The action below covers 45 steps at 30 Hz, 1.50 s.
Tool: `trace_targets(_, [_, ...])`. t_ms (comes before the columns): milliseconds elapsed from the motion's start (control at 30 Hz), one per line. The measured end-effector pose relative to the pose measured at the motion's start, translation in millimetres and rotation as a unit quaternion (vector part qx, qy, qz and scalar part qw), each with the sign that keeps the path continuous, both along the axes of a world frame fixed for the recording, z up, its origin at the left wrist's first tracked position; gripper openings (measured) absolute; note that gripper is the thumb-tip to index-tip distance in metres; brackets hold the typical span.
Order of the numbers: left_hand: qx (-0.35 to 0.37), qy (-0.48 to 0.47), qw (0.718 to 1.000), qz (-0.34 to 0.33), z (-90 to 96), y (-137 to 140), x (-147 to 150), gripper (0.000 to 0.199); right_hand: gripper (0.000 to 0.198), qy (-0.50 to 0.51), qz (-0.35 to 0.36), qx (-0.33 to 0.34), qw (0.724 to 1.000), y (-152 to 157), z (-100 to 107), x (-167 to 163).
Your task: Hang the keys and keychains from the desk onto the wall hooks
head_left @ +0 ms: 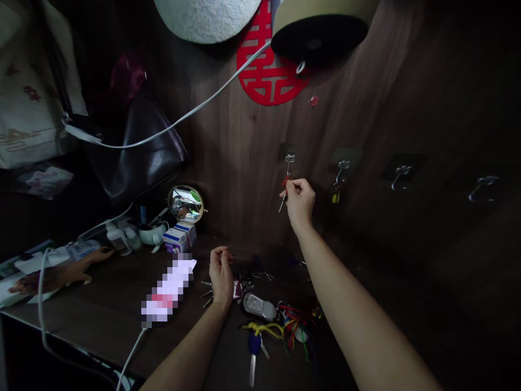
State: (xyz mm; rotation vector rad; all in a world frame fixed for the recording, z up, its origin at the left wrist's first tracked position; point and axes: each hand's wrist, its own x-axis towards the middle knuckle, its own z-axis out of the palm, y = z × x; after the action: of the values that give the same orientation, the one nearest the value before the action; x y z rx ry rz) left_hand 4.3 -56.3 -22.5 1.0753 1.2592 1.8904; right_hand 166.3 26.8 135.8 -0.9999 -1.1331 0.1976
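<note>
My right hand (300,203) is raised at the wooden panel, thumb and fingers pinched on a key (281,204) with a red cord (285,180). The cord is up against the lower end of a metal hook (290,159); whether it hangs on it I cannot tell. Low over the tabletop, my left hand (221,276) has its fingers curled together, with nothing visible in them. Around it lie bunched keys (207,293), a grey key fob (259,307), a blue-headed key (254,347) on yellow cord and a tangle of coloured cords (295,323).
More hooks line the panel; one bears a yellow-tagged key (336,194), while another hook (402,172) stands bare. A white cable (211,98) crosses above. At left are a dark handbag (146,141), round mirror (185,204), small boxes (179,237) and a lit phone (169,290).
</note>
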Motion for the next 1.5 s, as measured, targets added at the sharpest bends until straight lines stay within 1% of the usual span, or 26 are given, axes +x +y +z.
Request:
trace_targets(133, [0.007,-0.014,1.0,0.018,-1.5,2,-3,0.016,0.021,0.036,0.063,-0.018,0.997,-6,-22,4])
trace_targets(200, [0.011,-0.023,0.999,0.029,-2.4,3,-6,0.016,0.022,0.04,0.084,-0.022,0.995,-12,-30,8])
trace_targets(367, [0.008,-0.043,0.997,0.058,-1.1,3,-12,0.015,0.019,0.03,0.08,-0.041,0.995,-33,-51,22])
trace_targets(500, [0.008,-0.046,0.996,0.07,1.6,0,-16,0.014,0.02,0.019,0.086,-0.081,0.993,-55,-72,34])
trace_targets(633, [0.005,-0.049,0.996,0.079,1.3,-1,-18,0.014,0.024,-0.015,0.1,-0.136,0.985,-83,-98,46])
trace_targets(733, [-0.001,-0.043,0.996,0.078,0.5,-1,-19,0.013,0.026,-0.071,0.11,-0.187,0.974,-104,-121,54])
trace_targets(800, [-0.002,-0.033,0.997,0.069,1.2,-2,-18,0.013,0.026,-0.121,0.12,-0.227,0.959,-116,-135,59])
trace_targets(900, [0.0,0.005,1.0,0.029,4.3,-5,-14,0.016,0.025,-0.186,0.126,-0.278,0.934,-128,-152,64])
trace_targets(967, [0.002,0.038,0.999,0.0,6.3,-9,-11,0.017,0.026,-0.226,0.119,-0.295,0.921,-133,-157,66])
trace_targets(1067, [0.004,0.103,0.994,-0.026,6.2,-13,-6,0.018,0.024,-0.291,0.097,-0.31,0.9,-136,-157,65])
trace_targets(1133, [0.007,0.175,0.984,-0.046,3.7,-14,-4,0.018,0.023,-0.32,0.081,-0.32,0.888,-137,-155,65])
trace_targets(1167, [0.011,0.219,0.974,-0.06,2.1,-14,-3,0.018,0.023,-0.328,0.074,-0.323,0.884,-137,-153,65])
trace_targets(1267, [0.034,0.35,0.932,-0.087,-0.9,-13,-4,0.019,0.022,-0.352,0.056,-0.324,0.876,-136,-153,66])
trace_targets(1367, [0.043,0.429,0.9,-0.064,0.4,-13,-6,0.022,0.022,-0.381,0.038,-0.313,0.869,-136,-156,69])
trace_targets(1433, [0.037,0.468,0.882,-0.048,1.9,-14,-8,0.024,0.022,-0.399,0.025,-0.31,0.863,-135,-158,71])
trace_targets(1500, [0.026,0.507,0.86,-0.046,2.0,-15,-8,0.024,0.022,-0.412,0.014,-0.308,0.858,-135,-159,72])
